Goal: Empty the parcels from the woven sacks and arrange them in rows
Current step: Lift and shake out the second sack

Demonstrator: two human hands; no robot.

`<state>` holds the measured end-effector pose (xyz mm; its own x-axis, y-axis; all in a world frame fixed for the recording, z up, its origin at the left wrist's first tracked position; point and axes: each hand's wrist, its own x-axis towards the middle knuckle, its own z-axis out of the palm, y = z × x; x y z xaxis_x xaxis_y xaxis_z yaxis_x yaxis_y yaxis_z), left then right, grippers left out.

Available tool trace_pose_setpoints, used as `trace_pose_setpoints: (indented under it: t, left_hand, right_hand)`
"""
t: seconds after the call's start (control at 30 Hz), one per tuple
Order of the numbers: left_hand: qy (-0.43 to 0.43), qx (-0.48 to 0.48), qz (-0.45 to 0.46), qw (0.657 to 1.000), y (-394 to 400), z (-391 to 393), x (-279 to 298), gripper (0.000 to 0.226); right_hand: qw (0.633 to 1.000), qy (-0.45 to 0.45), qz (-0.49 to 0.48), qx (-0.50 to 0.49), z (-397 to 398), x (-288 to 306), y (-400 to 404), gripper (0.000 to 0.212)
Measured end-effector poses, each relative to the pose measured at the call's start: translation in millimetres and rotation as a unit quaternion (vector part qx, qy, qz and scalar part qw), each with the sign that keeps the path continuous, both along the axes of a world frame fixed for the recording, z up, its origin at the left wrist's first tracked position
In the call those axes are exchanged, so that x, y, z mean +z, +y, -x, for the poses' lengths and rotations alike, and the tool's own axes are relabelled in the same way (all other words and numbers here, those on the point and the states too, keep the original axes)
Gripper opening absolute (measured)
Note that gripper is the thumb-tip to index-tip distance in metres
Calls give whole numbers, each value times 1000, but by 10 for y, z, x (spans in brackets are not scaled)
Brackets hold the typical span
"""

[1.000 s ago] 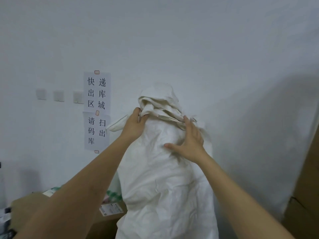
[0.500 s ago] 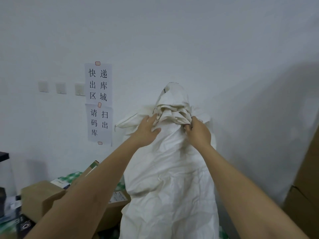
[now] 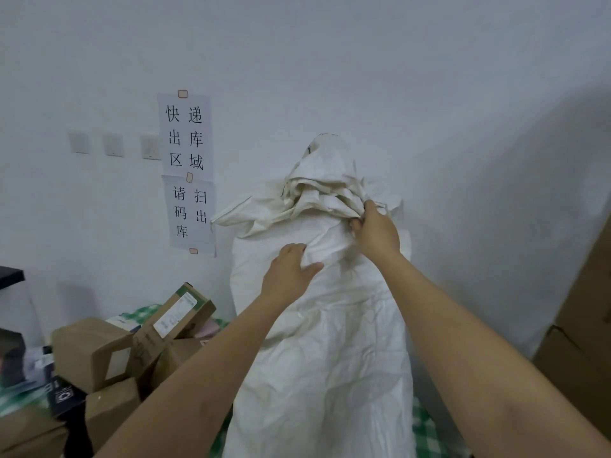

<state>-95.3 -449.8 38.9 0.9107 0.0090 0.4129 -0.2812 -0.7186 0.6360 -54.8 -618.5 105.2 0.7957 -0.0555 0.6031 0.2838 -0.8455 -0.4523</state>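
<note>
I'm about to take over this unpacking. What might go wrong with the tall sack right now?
The tall white woven sack stands upright; only the right hand grips its bunched top, while the left hand just presses its front, so it might topple onto the brown cardboard parcels piled beside it.

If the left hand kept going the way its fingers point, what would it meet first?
The left hand already lies on the white woven sack, fingers pointing up and right; going on, it would probably meet the bunched folds that the right hand grips.

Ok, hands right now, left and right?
Left hand: open, fingers resting on the sack.
Right hand: gripping the sack's bunched top.
</note>
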Motion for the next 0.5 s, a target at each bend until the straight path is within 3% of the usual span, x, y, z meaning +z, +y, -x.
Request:
trace_pose_setpoints:
  t: [0.13, 0.23, 0.33, 0.4, 0.5]
  left_hand:
    - [-42, 57, -57, 996, -67, 16, -76, 28]
    - [-82, 79, -80, 990, -77, 6, -145, 26]
    - [-98, 86, -67, 989, -47, -29, -226, 25]
    - [-107, 91, -61, 988, -13, -48, -261, 26]
    - [-116, 93, -52, 988, 30, -44, -285, 27]
  right_hand:
    - [999, 12, -21, 23, 68, -30, -29, 21]
    - [994, 42, -77, 72, 125, -71, -97, 25]
    - [984, 28, -127, 120, 206, -171, -163, 54]
    - [988, 42, -121, 81, 224, -282, -192, 72]
    - [983, 171, -69, -16, 194, -489, -210, 99]
